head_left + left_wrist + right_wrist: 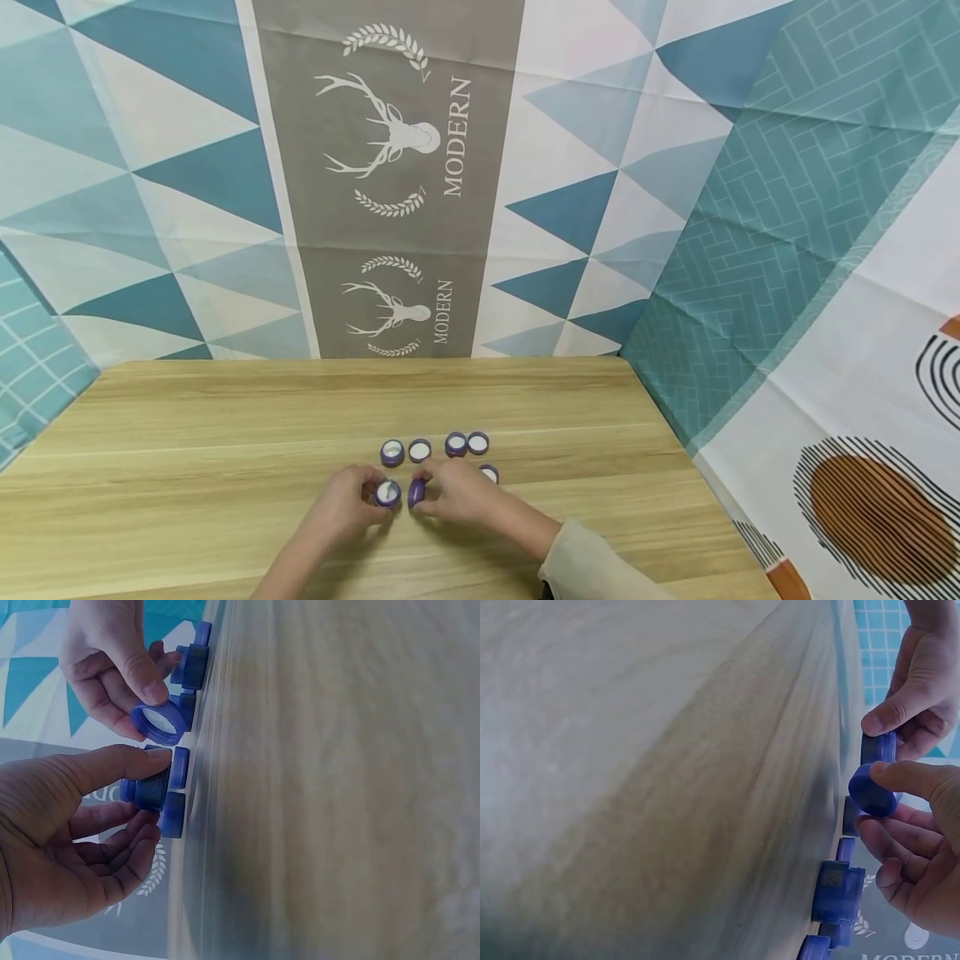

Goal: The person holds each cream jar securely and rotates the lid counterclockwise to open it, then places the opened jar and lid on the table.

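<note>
Near the front edge of the wooden desk (225, 467), two small purple caps are being held side by side, one in each hand. The left hand (347, 502) is pinched around a cap (387, 493) whose white liner is turned up toward the head camera; in the left wrist view that cap is seen gripped between thumb and curled fingers, apparently just clear of the wood, though the blur there makes contact hard to judge. The right hand (457, 493) is closed on a second cap (416, 492), tipped on its edge, thumb on top and fingers beneath. Behind the hands a row of four loose caps (435, 447) is laid out, and a fifth loose cap (489, 473) is partly hidden just beside the right hand. Trouble could be caused here by the crowding: the two held caps are nearly touching, so one could be knocked from its shallow fingertip pinch by the other. The tilted cap is judged the likelier to slip, being gripped on a narrow rim, and once dropped it could roll toward the desk's edge. The row behind could also be scattered if a knuckle were swept back carelessly.
</note>
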### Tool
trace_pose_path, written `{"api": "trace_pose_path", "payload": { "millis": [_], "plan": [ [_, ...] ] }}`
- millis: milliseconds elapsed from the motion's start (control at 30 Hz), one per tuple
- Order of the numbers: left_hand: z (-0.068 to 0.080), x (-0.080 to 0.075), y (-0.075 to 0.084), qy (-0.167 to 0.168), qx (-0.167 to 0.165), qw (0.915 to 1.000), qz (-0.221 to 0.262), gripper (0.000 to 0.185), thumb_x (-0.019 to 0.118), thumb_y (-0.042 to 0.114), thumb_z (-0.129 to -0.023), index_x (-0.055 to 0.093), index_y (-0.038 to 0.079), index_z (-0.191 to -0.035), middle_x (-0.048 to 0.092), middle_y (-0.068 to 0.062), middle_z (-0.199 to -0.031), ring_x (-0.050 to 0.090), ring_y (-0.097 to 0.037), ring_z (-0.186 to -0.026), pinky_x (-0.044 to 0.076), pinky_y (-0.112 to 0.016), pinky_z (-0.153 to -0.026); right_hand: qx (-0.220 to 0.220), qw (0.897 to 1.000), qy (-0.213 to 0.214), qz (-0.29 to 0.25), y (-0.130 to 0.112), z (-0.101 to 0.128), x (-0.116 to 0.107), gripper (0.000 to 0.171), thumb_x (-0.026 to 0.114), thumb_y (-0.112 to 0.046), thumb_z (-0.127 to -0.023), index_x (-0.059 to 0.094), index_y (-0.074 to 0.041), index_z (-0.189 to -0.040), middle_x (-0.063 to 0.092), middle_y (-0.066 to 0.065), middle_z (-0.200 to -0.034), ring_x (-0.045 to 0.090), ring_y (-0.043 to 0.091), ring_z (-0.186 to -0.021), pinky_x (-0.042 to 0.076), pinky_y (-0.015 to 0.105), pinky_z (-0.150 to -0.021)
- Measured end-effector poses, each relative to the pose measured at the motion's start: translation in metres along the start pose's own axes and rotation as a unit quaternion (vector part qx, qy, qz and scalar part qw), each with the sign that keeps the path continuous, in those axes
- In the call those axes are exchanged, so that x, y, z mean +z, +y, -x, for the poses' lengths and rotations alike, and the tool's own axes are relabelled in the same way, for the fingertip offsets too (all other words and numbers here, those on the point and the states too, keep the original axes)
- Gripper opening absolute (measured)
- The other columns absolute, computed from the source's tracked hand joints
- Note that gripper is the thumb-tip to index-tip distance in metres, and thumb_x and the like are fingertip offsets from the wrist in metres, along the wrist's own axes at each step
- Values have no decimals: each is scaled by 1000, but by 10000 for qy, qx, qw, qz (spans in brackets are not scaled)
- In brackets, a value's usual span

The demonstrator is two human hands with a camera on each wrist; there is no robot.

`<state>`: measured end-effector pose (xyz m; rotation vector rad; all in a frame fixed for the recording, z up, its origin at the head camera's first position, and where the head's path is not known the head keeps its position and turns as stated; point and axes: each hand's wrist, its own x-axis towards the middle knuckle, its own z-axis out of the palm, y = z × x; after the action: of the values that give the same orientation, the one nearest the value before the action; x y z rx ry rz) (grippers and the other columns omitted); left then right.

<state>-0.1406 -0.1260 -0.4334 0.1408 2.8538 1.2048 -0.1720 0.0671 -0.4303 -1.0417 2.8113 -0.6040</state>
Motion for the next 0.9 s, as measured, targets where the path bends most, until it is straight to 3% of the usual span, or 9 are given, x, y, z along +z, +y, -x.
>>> {"api": "trace_pose_path", "payload": {
  "millis": [300,633,900],
  "plan": [
    [-1,2,0,-87,-7,9999,-92,34,81,3,-58,66,3,-88,58,-3,-80,52,-15,-74,47,-30,-68,93,9998,19,178,-2,-2,6,36,74,-30,-77,63,-16,-108,68,-5,-106,62,6,-97,48,15,-83],
    [-3,5,-3,-202,-44,9997,-165,33,80,1,-55,66,2,-85,61,-2,-76,55,-14,-72,51,-36,-72,367,9965,-36,745,-4,-2,5,36,77,-34,-73,66,-17,-102,61,-8,-89,49,1,-73,41,13,-62],
    [-6,7,-3,-337,-42,9989,-323,35,81,3,-57,66,3,-88,62,-1,-80,58,-15,-77,52,-41,-77,453,9948,-70,906,-2,0,7,37,77,-35,-71,67,-16,-100,59,-7,-86,47,2,-71,39,14,-61]
  ]
}}
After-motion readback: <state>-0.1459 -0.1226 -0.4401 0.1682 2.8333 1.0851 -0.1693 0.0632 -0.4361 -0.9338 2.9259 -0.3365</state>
